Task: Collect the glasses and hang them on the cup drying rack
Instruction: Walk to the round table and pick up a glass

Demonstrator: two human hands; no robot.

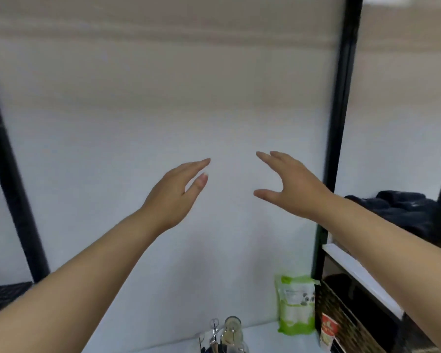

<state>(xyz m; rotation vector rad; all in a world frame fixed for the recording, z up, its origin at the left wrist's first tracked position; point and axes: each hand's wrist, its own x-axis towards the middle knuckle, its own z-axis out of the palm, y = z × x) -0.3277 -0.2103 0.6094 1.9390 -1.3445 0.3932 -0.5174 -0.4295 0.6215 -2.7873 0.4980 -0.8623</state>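
Both hands raised empty, fingers spread wide before a pale wall.

Left hand (175,193) and right hand (289,186) face each other, apart; low down on the table (262,335), an upturned glass (232,333) hangs on the cup drying rack (214,337), a green pouch (296,304) beyond.

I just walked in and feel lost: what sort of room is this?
Probably a small kitchen or pantry corner: a cup drying rack holding a glass on a white counter, a green food packet, and black shelving.
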